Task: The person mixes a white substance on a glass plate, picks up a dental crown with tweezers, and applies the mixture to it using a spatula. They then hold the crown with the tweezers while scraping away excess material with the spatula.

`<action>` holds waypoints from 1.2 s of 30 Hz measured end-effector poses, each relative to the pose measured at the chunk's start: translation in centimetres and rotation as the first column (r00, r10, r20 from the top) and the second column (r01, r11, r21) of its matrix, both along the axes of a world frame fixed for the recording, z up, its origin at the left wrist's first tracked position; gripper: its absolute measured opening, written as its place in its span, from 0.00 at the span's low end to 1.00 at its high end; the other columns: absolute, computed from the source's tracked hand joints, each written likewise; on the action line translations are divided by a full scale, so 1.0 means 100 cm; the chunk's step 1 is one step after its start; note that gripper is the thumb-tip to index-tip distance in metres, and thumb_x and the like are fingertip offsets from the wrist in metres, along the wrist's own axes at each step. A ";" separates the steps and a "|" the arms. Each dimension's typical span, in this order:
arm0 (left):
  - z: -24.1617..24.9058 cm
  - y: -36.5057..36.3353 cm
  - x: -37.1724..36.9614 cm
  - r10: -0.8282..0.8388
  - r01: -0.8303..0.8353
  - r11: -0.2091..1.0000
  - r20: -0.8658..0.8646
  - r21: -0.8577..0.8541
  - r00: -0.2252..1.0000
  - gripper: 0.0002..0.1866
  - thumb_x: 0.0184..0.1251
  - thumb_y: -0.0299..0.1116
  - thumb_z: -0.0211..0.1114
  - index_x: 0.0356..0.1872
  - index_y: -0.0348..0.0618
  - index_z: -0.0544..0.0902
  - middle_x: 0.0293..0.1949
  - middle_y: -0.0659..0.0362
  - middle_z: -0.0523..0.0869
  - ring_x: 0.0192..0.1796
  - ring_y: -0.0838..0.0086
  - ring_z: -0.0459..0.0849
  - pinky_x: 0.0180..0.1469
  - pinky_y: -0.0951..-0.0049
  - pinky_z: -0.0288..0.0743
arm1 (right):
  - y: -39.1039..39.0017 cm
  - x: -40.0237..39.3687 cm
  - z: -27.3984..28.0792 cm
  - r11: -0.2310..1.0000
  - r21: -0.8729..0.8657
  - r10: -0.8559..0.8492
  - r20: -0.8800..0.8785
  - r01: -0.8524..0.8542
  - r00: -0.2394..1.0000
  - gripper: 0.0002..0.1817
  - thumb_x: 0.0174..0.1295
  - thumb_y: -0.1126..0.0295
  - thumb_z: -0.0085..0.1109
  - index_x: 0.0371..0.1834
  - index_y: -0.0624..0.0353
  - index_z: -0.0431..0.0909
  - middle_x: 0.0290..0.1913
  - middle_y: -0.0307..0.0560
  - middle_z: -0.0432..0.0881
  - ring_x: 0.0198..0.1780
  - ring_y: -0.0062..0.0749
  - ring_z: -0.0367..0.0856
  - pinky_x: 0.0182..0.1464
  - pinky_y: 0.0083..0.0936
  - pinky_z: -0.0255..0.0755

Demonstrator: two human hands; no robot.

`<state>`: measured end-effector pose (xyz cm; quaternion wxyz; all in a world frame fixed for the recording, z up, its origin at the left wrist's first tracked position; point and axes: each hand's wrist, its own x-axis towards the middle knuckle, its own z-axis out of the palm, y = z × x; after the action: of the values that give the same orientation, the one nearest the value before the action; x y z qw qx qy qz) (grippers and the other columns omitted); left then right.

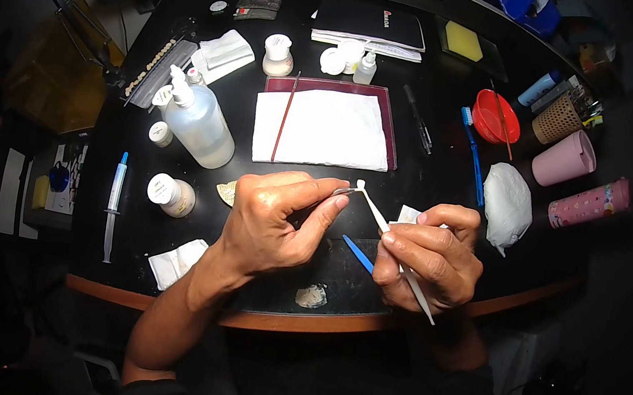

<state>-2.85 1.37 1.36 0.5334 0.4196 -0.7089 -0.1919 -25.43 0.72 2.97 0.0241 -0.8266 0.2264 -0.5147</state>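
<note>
My left hand [275,216] is closed, thumb and forefinger pinching a small thin metal piece [346,191] that is mostly hidden by the fingers. Its end is right at a small white tooth-like piece [360,184], which sits at the upper tip of a slender white stick [375,211]. My right hand [431,260] grips that stick like a pen, its tapered lower end sticking out below the palm. A blue stick [357,253] shows beside the right fingers, its other end hidden. Below the hands is a pale crumbly patch [311,296] on the black table.
A white paper towel [331,137] with a thin red brush [287,112] lies beyond my hands. Left stand a spray bottle [202,127], a small jar [171,195] and a syringe [114,204]. Right are a blue toothbrush [473,157], red bowl [490,114] and white bag [506,206].
</note>
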 end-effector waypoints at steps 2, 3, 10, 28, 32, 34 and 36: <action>0.001 0.000 0.000 0.002 -0.002 1.000 0.005 -0.005 1.000 0.06 0.66 0.23 0.77 0.42 0.33 0.93 0.24 0.53 0.89 0.22 0.72 0.86 0.25 0.74 0.74 | 0.000 0.000 0.000 1.000 0.005 -0.001 -0.001 0.001 1.000 0.15 0.55 0.77 0.77 0.46 0.54 0.91 0.40 0.35 0.93 0.41 0.29 0.80 0.47 0.24 0.75; 0.000 0.000 0.000 0.001 -0.001 1.000 0.003 -0.004 1.000 0.06 0.66 0.23 0.77 0.42 0.33 0.93 0.24 0.53 0.89 0.22 0.72 0.86 0.24 0.74 0.74 | 0.000 0.001 -0.001 1.000 0.002 -0.009 0.002 0.009 1.000 0.15 0.55 0.77 0.77 0.46 0.54 0.91 0.40 0.35 0.93 0.42 0.30 0.80 0.47 0.24 0.75; 0.000 0.000 0.000 0.000 0.000 1.000 0.003 0.004 1.000 0.06 0.66 0.23 0.76 0.42 0.33 0.93 0.23 0.53 0.88 0.21 0.73 0.85 0.24 0.73 0.73 | 0.000 -0.001 0.002 1.000 -0.004 0.003 -0.025 -0.003 1.000 0.15 0.56 0.77 0.76 0.48 0.55 0.90 0.39 0.37 0.92 0.40 0.30 0.81 0.46 0.25 0.76; 0.004 0.002 0.002 -0.009 0.008 1.000 0.031 0.028 0.999 0.07 0.67 0.21 0.75 0.44 0.32 0.93 0.24 0.53 0.89 0.24 0.74 0.87 0.27 0.75 0.75 | -0.001 -0.001 0.000 1.000 0.013 0.005 0.012 -0.005 1.000 0.16 0.56 0.79 0.75 0.48 0.57 0.89 0.36 0.38 0.92 0.37 0.31 0.81 0.44 0.26 0.76; 0.001 0.000 0.000 0.001 -0.001 1.000 0.000 -0.009 1.000 0.06 0.67 0.23 0.76 0.42 0.33 0.93 0.23 0.53 0.88 0.21 0.73 0.85 0.24 0.73 0.73 | 0.000 -0.002 0.002 1.000 0.012 0.004 -0.011 -0.004 1.000 0.16 0.56 0.79 0.75 0.49 0.56 0.89 0.37 0.38 0.92 0.37 0.31 0.81 0.44 0.26 0.76; 0.000 0.000 0.000 0.004 -0.004 1.000 -0.001 -0.009 1.000 0.06 0.67 0.23 0.76 0.42 0.33 0.93 0.23 0.53 0.88 0.21 0.73 0.85 0.24 0.74 0.73 | 0.000 -0.002 0.002 1.000 0.009 0.000 -0.003 0.000 1.000 0.16 0.56 0.79 0.75 0.48 0.56 0.89 0.36 0.38 0.92 0.38 0.31 0.81 0.44 0.26 0.76; 0.001 0.001 0.001 0.000 0.000 1.000 0.013 0.008 1.000 0.06 0.67 0.22 0.76 0.43 0.33 0.93 0.24 0.53 0.89 0.23 0.73 0.86 0.25 0.74 0.74 | 0.000 -0.002 0.003 1.000 0.013 -0.001 -0.010 0.002 1.000 0.16 0.56 0.79 0.75 0.48 0.56 0.89 0.36 0.38 0.92 0.38 0.31 0.81 0.45 0.26 0.76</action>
<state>-2.77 1.45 1.46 0.5270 0.4229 -0.7118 -0.1919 -25.67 0.74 3.28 0.0281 -0.8289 0.2306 -0.5089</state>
